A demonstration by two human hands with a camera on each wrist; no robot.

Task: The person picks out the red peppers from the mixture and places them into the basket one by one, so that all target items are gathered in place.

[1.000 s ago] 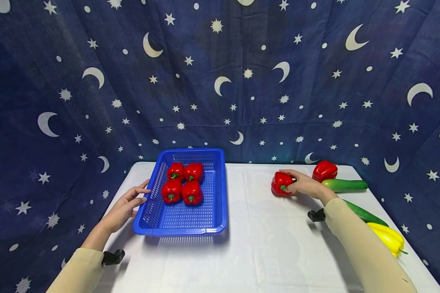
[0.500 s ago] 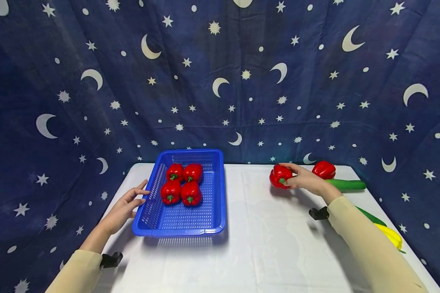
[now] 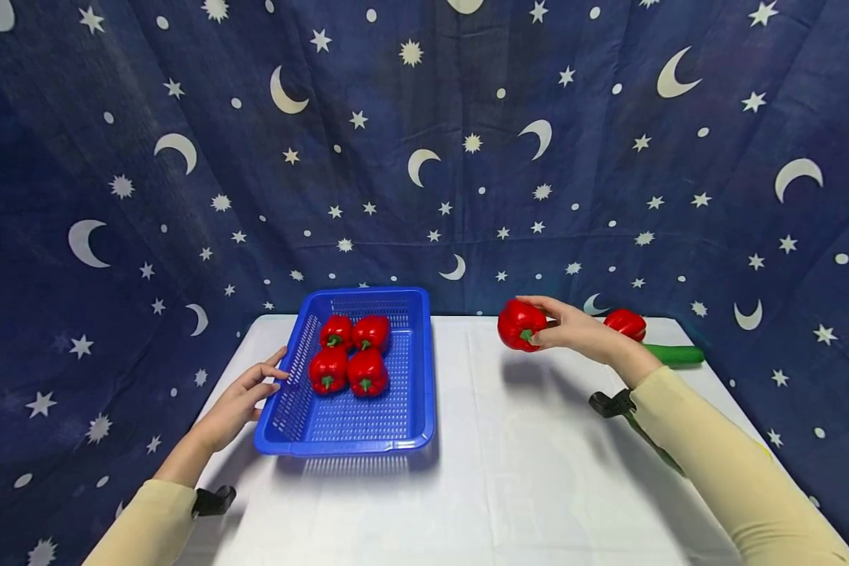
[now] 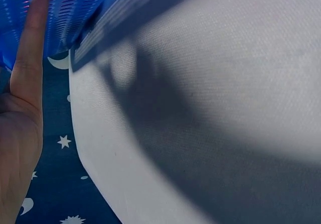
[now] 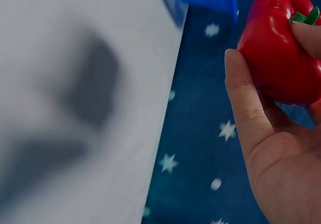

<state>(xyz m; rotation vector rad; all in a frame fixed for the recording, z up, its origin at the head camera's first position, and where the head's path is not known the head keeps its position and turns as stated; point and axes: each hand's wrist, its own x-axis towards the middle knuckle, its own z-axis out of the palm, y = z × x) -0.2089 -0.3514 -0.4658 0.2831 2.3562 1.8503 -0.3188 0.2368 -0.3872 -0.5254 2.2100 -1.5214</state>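
Touching, with loosely extended left hand [image 3: 236, 405], a blue basket [image 3: 347, 449] with four red peppers [image 3: 368, 371] inside. Gripping another red pepper [image 3: 520, 323] in right hand [image 3: 573, 332], above table [image 3: 509, 487], outside basket.

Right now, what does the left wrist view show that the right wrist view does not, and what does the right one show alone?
Only the left wrist view shows the left hand, one finger extended at the side of the blue basket, with small glimpses of red through its slots.

Only the right wrist view shows the right hand holding a red pepper, its thumb beside the green stem.

Both share part of the basket, the white tablecloth and the star-printed dark blue cloth.
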